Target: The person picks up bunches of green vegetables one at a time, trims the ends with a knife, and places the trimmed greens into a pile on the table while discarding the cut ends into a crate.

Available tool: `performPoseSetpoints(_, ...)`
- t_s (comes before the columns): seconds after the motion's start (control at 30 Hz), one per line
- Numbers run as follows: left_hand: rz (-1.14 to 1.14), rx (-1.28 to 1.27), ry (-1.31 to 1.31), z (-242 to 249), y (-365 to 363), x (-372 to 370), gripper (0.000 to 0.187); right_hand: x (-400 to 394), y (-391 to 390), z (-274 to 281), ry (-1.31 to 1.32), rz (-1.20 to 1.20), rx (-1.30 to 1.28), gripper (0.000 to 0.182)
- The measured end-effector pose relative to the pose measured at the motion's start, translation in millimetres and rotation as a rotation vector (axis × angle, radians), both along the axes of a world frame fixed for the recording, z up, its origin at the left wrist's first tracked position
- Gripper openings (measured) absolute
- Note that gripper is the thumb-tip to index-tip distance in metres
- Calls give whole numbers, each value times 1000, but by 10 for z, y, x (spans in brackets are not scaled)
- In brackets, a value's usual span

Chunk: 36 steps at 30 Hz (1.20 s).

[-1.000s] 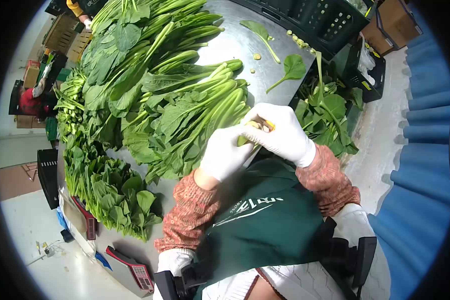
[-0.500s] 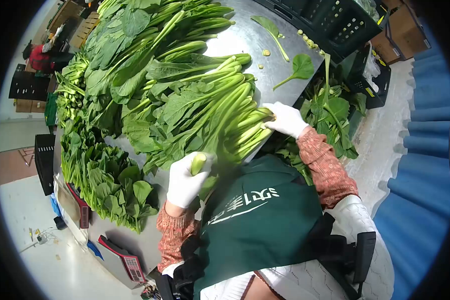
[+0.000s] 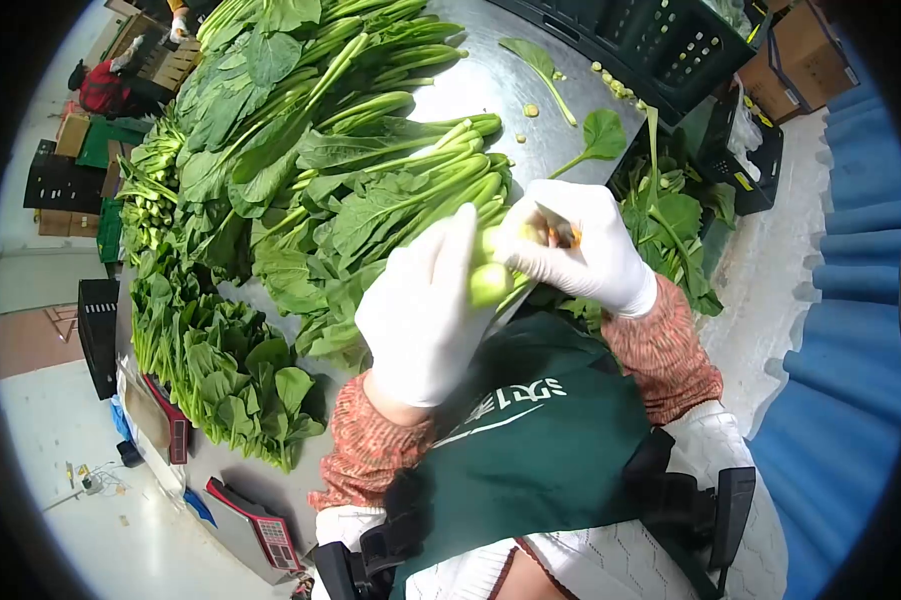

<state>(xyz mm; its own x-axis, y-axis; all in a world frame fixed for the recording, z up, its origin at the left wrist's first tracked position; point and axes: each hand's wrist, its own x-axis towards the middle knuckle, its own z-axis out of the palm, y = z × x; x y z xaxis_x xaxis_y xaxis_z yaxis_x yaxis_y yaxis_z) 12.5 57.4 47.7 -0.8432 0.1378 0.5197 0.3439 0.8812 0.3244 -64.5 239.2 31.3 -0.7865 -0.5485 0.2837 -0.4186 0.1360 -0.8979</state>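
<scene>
In front of the apron, my white-gloved left hand is closed around the leafy green stalks, whose pale cut ends point right. My right hand, also gloved, meets these ends with thumb and fingers curled. Inside its curl shows a small tool with an orange part, mostly hidden by the fingers. Just beyond both hands lies a heap of leafy greens, stems towards the right. The leaves of the held stalks are hidden behind my left hand.
Loose leaves and trimmed stem ends lie on the metal table. Dark crates stand along its far edge. More leaves are piled at right. Red-edged scales sit at lower left. A person in red is farther back.
My left hand has moved right and up with the stalks. The right hand has left the heap's stem ends and come up to meet the left; the orange part now shows.
</scene>
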Motion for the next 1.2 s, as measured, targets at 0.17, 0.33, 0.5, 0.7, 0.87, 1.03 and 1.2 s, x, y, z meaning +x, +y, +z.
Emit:
performPoseSetpoints(0.17,51,150,-83,-12,-119,-69,42,43,-58,-129,-78,-154,-126,23)
performPoseSetpoints(0.33,124,108,-86,-66,-100,-54,38,198,-194,-262,293,-306,208,44)
performPoseSetpoints(0.5,125,-3,-60,-92,-75,-59,38,162,-138,-268,196,-216,372,40)
performPoseSetpoints(0.7,12,25,-95,-72,-58,-65,36,124,-41,-441,166,-260,564,34)
performPoseSetpoints(0.87,-59,204,-93,66,-144,-139,32,-236,209,-774,-268,-413,63,24)
performPoseSetpoints(1.03,-234,531,-462,105,-227,-285,32,-107,9,-46,-319,283,-315,54)
performPoseSetpoints(1.2,-315,788,-776,196,-284,-338,40,-150,-123,38,-95,249,-203,41)
